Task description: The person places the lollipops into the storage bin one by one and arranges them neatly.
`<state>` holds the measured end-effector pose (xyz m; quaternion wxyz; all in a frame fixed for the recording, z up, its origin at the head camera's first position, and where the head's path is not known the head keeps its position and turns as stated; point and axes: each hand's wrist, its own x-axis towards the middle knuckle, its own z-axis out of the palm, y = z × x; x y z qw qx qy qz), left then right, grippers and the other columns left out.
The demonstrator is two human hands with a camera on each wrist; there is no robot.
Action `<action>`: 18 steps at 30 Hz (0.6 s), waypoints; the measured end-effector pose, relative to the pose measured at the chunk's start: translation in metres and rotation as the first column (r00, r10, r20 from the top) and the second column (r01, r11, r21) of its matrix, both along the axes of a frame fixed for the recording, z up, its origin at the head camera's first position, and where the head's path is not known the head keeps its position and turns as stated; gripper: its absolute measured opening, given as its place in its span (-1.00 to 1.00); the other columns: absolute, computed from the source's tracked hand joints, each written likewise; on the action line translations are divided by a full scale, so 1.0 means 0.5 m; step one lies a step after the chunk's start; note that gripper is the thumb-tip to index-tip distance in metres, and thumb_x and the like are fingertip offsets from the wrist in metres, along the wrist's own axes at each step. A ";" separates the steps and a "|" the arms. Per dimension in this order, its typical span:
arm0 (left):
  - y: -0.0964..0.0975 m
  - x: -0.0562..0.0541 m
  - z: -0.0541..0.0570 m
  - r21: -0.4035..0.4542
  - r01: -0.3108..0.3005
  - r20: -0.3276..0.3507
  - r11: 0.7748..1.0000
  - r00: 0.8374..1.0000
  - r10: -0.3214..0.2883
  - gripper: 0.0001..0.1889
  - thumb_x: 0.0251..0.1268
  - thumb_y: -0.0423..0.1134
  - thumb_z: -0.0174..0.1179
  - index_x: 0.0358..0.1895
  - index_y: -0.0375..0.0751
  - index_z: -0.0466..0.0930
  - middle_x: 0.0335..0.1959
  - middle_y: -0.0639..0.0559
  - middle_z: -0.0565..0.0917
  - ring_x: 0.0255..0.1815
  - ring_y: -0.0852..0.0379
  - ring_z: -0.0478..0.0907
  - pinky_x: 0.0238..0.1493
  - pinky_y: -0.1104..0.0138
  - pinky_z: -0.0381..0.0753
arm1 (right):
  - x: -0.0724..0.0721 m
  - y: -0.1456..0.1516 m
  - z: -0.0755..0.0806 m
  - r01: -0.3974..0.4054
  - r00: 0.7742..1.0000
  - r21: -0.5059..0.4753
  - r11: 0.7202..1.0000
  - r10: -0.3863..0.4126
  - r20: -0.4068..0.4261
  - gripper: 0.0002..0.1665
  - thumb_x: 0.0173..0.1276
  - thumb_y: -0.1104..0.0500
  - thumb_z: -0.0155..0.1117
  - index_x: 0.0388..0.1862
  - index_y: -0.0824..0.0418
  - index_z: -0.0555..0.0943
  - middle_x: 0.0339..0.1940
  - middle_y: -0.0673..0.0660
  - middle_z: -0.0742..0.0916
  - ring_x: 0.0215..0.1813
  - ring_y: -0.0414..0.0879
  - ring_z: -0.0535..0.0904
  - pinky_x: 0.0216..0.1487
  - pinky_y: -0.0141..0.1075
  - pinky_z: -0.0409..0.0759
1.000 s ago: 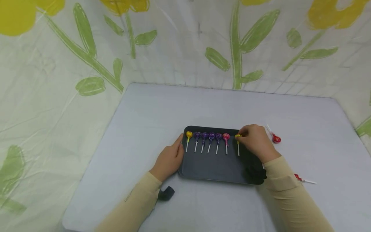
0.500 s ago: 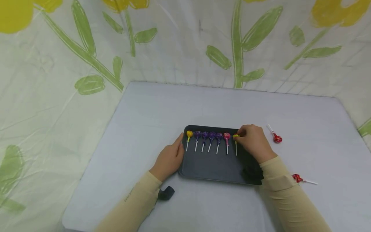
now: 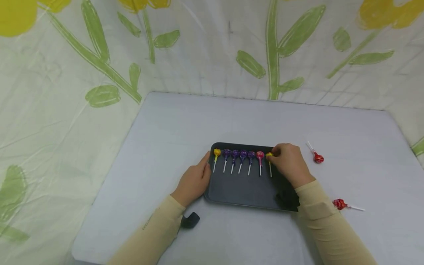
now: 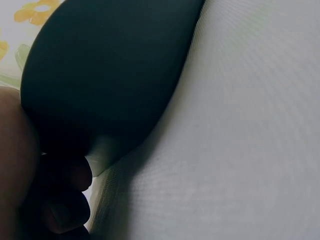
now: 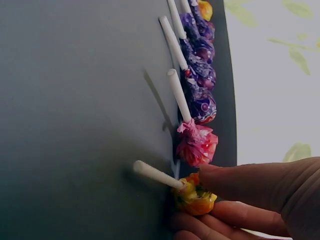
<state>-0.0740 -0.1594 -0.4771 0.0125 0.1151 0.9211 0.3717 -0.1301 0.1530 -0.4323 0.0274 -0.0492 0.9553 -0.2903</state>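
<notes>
My right hand pinches a yellow lollipop, stick pointing near, just right of the pink lollipop; my left hand grips the tray

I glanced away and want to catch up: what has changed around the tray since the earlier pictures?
The right hand has moved the yellow lollipop it pinches leftward, closer to the pink lollipop. Nothing was let go or newly taken hold of. Unchanged: the left hand holds the dark tray at its left edge, and the purple lollipops and far red lollipop lie as before.
</notes>
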 end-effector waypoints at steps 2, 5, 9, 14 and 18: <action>0.000 0.000 0.000 0.001 0.000 -0.001 1.000 1.000 0.000 -0.44 0.69 -0.24 -0.12 0.62 -0.33 0.23 -0.76 0.20 0.28 -0.76 0.27 0.14 -0.64 0.35 0.16 | 0.001 -0.001 0.000 0.002 1.000 0.002 1.000 -0.002 0.002 -0.72 0.32 0.22 0.46 -0.15 0.46 0.76 -0.24 0.32 0.81 -0.19 0.16 0.69 -0.10 0.06 0.64; 0.000 -0.001 0.000 0.001 -0.001 -0.001 1.000 1.000 0.001 -0.45 0.69 -0.24 -0.12 0.62 -0.33 0.23 -0.76 0.20 0.28 -0.76 0.27 0.14 -0.64 0.35 0.16 | 0.002 0.000 0.000 0.000 1.000 0.006 1.000 0.000 0.004 -0.70 0.31 0.22 0.46 -0.13 0.48 0.76 -0.21 0.35 0.81 -0.16 0.18 0.70 -0.08 0.08 0.65; 0.001 -0.001 0.000 0.001 -0.003 0.003 1.000 1.000 0.003 -0.45 0.69 -0.24 -0.12 0.62 -0.33 0.23 -0.76 0.20 0.27 -0.76 0.27 0.13 -0.64 0.35 0.15 | 0.003 0.002 -0.001 0.000 1.000 0.013 1.000 0.000 0.018 -0.67 0.33 0.22 0.46 -0.08 0.49 0.75 -0.17 0.37 0.81 -0.14 0.18 0.71 -0.05 0.10 0.65; 0.002 -0.002 0.001 0.004 -0.004 -0.010 1.000 1.000 0.004 -0.45 0.68 -0.25 -0.09 0.62 -0.34 0.24 -0.76 0.20 0.27 -0.76 0.28 0.12 -0.65 0.36 0.14 | 0.006 0.009 0.003 0.006 1.000 0.013 1.000 -0.006 0.030 -0.64 0.34 0.18 0.47 -0.06 0.48 0.75 -0.14 0.37 0.81 -0.10 0.20 0.71 -0.01 0.11 0.65; 0.002 -0.001 0.000 0.009 -0.004 -0.018 1.000 1.000 0.004 -0.45 0.68 -0.25 -0.09 0.61 -0.35 0.25 -0.76 0.20 0.28 -0.76 0.27 0.13 -0.65 0.35 0.15 | 0.009 0.015 0.004 0.006 1.000 0.012 1.000 -0.006 0.023 -0.63 0.34 0.16 0.48 -0.08 0.48 0.75 -0.14 0.37 0.81 -0.08 0.22 0.70 0.01 0.12 0.64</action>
